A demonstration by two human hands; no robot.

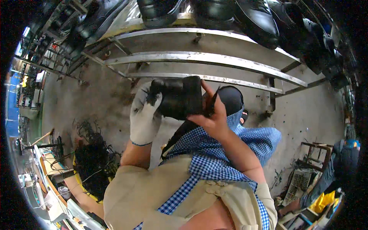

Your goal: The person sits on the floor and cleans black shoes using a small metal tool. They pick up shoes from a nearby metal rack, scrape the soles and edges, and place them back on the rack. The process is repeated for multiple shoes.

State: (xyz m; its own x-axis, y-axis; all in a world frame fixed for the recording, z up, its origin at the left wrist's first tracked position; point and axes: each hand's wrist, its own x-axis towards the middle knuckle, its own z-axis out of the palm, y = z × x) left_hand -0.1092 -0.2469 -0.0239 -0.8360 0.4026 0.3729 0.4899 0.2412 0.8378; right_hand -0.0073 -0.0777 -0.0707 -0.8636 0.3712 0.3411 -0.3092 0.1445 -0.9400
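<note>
A black leather shoe is held up in front of my body, its surface glossy and dark. My left hand, in a whitish glove with dark fingertips, grips the shoe's left end. At the opposite end, my bare right hand has its thumb below and its fingers above, closed around the edge. A dark pointed flap shows between the right fingers; whether it belongs to the shoe I cannot tell. The shoe's opening is not clearly visible.
Ahead stands a metal rack with several black shoes on top. A dark heap lies on the floor at left, near a cluttered bench. A co-worker's arm, a small stool and a yellow cloth are at right.
</note>
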